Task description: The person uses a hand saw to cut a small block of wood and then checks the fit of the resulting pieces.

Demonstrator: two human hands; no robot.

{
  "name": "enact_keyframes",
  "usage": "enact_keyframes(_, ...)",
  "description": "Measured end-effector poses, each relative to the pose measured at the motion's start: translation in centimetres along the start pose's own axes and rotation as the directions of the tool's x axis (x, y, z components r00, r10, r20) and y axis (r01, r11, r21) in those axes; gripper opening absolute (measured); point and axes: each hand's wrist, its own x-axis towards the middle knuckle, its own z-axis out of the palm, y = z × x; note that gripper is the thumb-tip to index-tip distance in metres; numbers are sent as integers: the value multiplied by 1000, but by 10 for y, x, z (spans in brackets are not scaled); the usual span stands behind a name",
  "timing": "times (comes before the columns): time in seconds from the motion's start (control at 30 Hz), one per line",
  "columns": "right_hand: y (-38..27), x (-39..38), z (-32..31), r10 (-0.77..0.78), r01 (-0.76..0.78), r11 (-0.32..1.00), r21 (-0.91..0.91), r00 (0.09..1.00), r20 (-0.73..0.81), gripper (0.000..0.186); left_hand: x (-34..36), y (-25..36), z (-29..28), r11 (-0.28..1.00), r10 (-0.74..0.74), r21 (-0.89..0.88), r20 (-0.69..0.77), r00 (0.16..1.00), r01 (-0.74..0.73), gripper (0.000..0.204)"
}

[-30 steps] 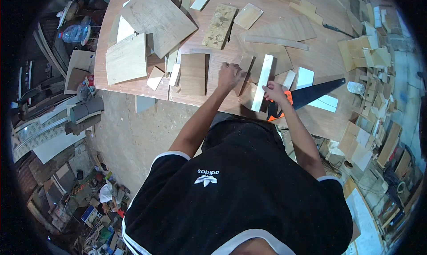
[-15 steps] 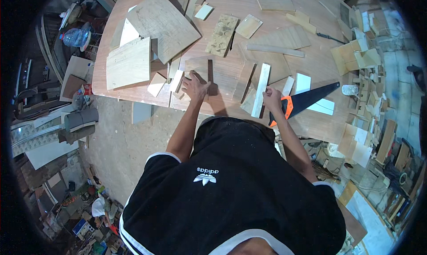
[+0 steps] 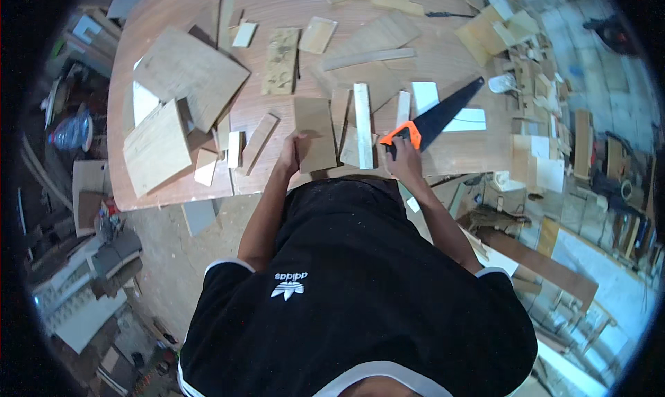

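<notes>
Left hand (image 3: 291, 156) is closing on the left edge of a brown board (image 3: 315, 130), thumb showing on its upper face. Board is sitting by the near edge of the bench (image 3: 450, 160), in front of the person's body. Right hand (image 3: 406, 163) is touching the orange handle of a saw (image 3: 399, 135); whether the fingers are fully wrapping it, cannot tell.

Risks, as judged: the board is being held at one side only, so a loose grip or a knock could be tipping it over the bench edge. The saw's dark blade is pointing away to the right and partly covering two white panels, a left one (image 3: 423, 94) and a right one (image 3: 468, 120); a careless lift could be dragging or scratching them. Bare fingers are working without gloves, so a slip toward the teeth could be cutting.

Around: a pale bar (image 3: 362, 123) is lying between board and saw, crowding the space there. A narrow brown piece (image 3: 340, 111) is leaning or lying close by the board; cannot tell which. Left of the hand, a loose slat (image 3: 260, 144) is lying slantwise. Farther left, a pale board (image 3: 158, 149) is overlapping a large square sheet (image 3: 197, 75). Beyond, a pitted block (image 3: 280, 61) is lying apart.
</notes>
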Motion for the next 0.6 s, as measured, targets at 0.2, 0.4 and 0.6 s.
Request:
enact_keyframes(0.2,-8,-13,25,218,-216,971,103,976,-14,66,24,-31,-39,936,191,342,-306,933,-80,40)
enact_keyframes(0.4,11,-11,23,199,-200,980,11,978,55,63,22,-23,-62,308,512,951,-196,836,34,44)
enact_keyframes(0.6,33,-26,10,213,-205,975,-88,973,93,56,-10,-4,-76,-259,935,866,114,336,427,45)
